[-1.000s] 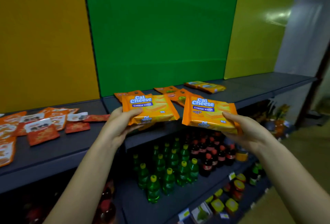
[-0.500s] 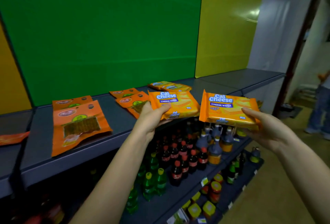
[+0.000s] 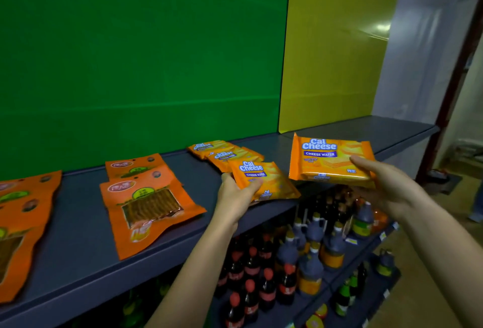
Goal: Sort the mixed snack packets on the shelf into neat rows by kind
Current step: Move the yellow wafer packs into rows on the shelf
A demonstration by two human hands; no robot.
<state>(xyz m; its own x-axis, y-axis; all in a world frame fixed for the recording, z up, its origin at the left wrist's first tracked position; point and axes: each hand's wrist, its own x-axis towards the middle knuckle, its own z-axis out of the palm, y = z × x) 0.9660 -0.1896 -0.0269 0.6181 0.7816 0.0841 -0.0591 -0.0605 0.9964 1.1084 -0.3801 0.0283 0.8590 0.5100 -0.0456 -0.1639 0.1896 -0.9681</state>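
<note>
The left hand point(image 3: 236, 197) pinches a flat orange foil Cal Cheese wafer packet point(image 3: 264, 181) at its near left corner, thumb on top, low over the front edge of the dark grey shelf point(image 3: 78, 249). The right hand point(image 3: 386, 186) grips a second orange Cal Cheese wafer packet point(image 3: 329, 160) by its right end, clear of the shelf. Just beyond the left hand lie overlapping Cal Cheese packets point(image 3: 222, 154); to its left, orange windowed snack pouches point(image 3: 149, 202) lie flat. Below both hands stand dark bottles with red caps point(image 3: 261, 275).

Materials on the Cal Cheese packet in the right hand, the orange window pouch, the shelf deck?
Cal Cheese packet: likely glossy plastic film; sheen, crimped side seal.
Orange pouch: plastic film too, clear window, crinkled glare.
Shelf deck: probably painted metal, matte blue-grey; can't confirm.
</note>
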